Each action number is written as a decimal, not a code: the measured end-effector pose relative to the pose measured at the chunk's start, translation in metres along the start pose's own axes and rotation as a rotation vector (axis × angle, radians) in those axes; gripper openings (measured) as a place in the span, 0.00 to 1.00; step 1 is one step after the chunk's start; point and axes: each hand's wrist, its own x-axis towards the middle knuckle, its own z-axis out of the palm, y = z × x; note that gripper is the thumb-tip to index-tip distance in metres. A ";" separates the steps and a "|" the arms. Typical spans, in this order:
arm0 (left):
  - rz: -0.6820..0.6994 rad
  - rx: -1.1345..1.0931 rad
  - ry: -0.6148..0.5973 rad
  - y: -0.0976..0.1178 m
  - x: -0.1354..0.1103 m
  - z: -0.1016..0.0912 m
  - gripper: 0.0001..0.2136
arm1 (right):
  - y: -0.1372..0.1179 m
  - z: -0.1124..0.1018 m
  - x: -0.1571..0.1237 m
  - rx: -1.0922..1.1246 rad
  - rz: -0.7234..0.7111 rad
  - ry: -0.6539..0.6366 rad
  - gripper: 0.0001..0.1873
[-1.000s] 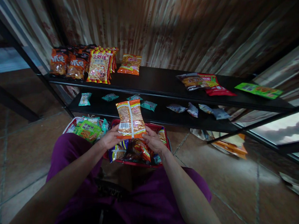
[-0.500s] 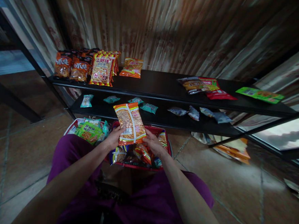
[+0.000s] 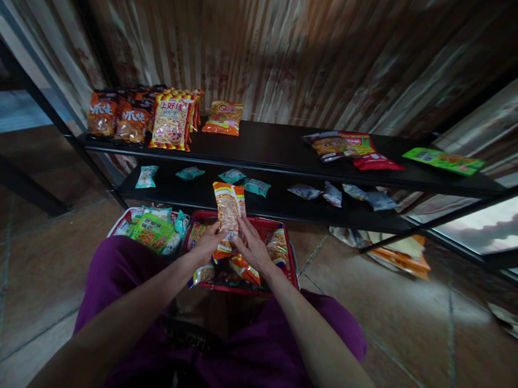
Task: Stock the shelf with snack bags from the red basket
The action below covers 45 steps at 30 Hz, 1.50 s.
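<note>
An orange snack bag point(image 3: 228, 208) is held upright between my two hands, above a red basket point(image 3: 293, 262). My left hand point(image 3: 209, 242) is closed on its lower left side. My right hand point(image 3: 252, 245) presses against the bag's right side, fingers stretched along it. Under the hands, more snack bags fill the basket, including an orange one point(image 3: 245, 269) and a yellow-green one point(image 3: 277, 246). To the left, a white basket point(image 3: 115, 222) holds green and teal packets point(image 3: 153, 232).
A black two-tier shelf point(image 3: 273, 143) spans the front. Its top carries orange-black bags point(image 3: 133, 121), red-yellow bags point(image 3: 172, 122), an orange bag point(image 3: 224, 117), red and brown bags point(image 3: 371, 150) and a green packet point(image 3: 445, 160). Small teal packets point(image 3: 256, 186) and silvery packets point(image 3: 304, 191) lie below.
My hands have come closer together, and the snack bag between them has turned and looks narrower. My right hand has shifted from its lower corner onto its side. The view has shifted slightly.
</note>
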 end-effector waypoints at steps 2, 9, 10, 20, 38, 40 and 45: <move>0.038 0.077 -0.007 0.000 -0.001 0.004 0.17 | -0.001 0.001 0.000 0.047 0.036 0.015 0.33; 0.129 0.135 0.011 -0.007 -0.006 0.014 0.21 | -0.009 -0.001 0.004 0.381 0.203 -0.041 0.36; 0.154 0.157 0.024 -0.007 -0.007 0.015 0.20 | -0.010 -0.002 0.004 0.432 0.207 -0.054 0.36; 0.301 0.468 -0.084 -0.007 -0.016 0.024 0.22 | -0.011 0.003 0.005 0.881 0.407 0.111 0.29; 0.000 0.196 0.010 -0.011 -0.009 -0.023 0.27 | -0.016 -0.010 0.009 1.257 0.598 0.132 0.15; -0.072 0.182 0.002 -0.009 -0.010 -0.026 0.27 | -0.014 -0.010 0.008 1.264 0.642 0.140 0.14; -0.095 0.108 -0.079 -0.007 -0.010 -0.032 0.23 | -0.010 -0.013 0.009 1.222 0.663 0.086 0.15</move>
